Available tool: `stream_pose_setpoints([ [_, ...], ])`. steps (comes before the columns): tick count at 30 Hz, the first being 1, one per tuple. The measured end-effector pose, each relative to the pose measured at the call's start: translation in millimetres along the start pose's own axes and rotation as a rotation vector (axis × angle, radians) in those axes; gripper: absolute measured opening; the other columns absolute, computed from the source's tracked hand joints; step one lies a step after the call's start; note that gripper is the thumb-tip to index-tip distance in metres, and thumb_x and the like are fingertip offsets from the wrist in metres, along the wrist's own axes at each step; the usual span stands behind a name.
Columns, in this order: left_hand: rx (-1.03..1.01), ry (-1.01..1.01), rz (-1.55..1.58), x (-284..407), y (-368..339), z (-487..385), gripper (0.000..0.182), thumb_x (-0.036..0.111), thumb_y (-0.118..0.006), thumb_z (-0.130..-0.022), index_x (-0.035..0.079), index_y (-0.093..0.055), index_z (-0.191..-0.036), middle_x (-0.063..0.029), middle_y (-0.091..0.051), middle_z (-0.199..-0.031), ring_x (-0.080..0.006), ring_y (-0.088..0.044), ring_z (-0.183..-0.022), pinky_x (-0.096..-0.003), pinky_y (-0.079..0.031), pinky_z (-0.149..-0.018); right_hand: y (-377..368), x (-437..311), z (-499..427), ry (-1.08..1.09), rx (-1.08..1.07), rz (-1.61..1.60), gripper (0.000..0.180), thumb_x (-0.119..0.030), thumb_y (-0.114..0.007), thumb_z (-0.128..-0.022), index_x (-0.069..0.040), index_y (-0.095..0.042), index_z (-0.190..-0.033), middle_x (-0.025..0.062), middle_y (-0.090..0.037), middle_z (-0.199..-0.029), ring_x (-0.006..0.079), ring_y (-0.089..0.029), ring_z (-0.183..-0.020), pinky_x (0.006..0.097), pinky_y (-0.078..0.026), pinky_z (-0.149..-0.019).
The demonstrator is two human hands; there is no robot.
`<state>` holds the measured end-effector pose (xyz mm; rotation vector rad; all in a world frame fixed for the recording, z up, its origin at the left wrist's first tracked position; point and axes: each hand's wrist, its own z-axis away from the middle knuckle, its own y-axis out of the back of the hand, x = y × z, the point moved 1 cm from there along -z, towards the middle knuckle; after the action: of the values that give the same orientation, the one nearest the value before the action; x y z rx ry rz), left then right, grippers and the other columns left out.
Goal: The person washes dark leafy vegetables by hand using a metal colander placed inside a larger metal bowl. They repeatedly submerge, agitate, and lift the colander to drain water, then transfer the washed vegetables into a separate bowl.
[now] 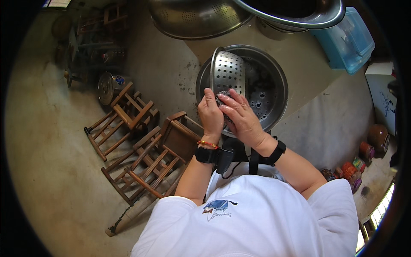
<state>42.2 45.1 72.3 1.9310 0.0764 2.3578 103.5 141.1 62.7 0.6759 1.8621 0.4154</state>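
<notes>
A perforated stainless steel colander [229, 69] stands tilted on its side in a round metal basin [281, 93]. Dark water with some bubbles [261, 99] lies in the basin's right part. My left hand [212, 117], thumb up, grips the colander's near rim. A dark, shiny scouring pad [223, 94], which looks like steel wool, is under the fingers of my right hand [242, 117], against the colander's lower wall. Those fingers are wet. My hands hide the colander's near end and much of the pad.
Wooden stools [181, 136] lie tipped over at the left, near a lidded metal pot [107, 88]. Beyond the basin are a large perforated steel bowl [199, 19], another wide steel basin [335, 16] and a blue plastic box [337, 48]. Several jars [351, 172] stand at the right.
</notes>
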Motion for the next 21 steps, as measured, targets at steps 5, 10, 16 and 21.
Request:
stream_pose_setpoints([
  [5,0.049,-0.113,-0.142,-2,0,4,0.053,0.037,-0.033,-0.1,-0.006,-0.055,-0.079,-0.0056,-0.052,-0.064,-0.0143,-0.042,-0.061,-0.0321,-0.037,-0.057,2,29,-42,-0.105,0.177,-0.183,0.031,-0.003,-0.06,-0.078,-0.007,-0.056,-0.109,0.0118,-0.055,-0.119,0.0346,-0.044,-0.121,0.0414,-0.037,-0.1],
  [10,0.055,-0.026,-0.089,-3,-5,-2,0.053,0.039,-0.032,-0.1,-0.004,-0.056,-0.079,-0.0036,-0.049,-0.062,-0.0146,-0.04,-0.059,-0.0321,-0.035,-0.055,2,28,-38,-0.153,0.2,-0.263,0.035,-0.001,-0.061,-0.075,-0.008,-0.057,-0.109,0.0105,-0.054,-0.123,0.0337,-0.042,-0.123,0.0431,-0.035,-0.101],
  [16,0.178,0.107,-0.051,-9,-4,0,0.06,0.043,-0.029,-0.1,-0.009,-0.06,-0.097,-0.0155,-0.064,-0.091,-0.0232,-0.058,-0.083,-0.0335,-0.045,-0.075,-10,-7,28,0.016,0.018,0.148,0.035,0.0,-0.061,-0.074,-0.013,-0.057,-0.106,0.007,-0.042,-0.138,0.0323,-0.028,-0.135,0.0453,-0.021,-0.11],
  [21,0.122,0.115,-0.032,-21,1,4,0.059,0.043,-0.029,-0.1,-0.01,-0.057,-0.103,-0.0143,-0.064,-0.094,-0.0241,-0.058,-0.083,-0.0333,-0.045,-0.076,-11,24,-10,-0.211,0.186,-0.16,0.037,-0.004,-0.064,-0.076,-0.013,-0.054,-0.11,0.0082,-0.044,-0.136,0.036,-0.031,-0.132,0.0461,-0.022,-0.108],
])
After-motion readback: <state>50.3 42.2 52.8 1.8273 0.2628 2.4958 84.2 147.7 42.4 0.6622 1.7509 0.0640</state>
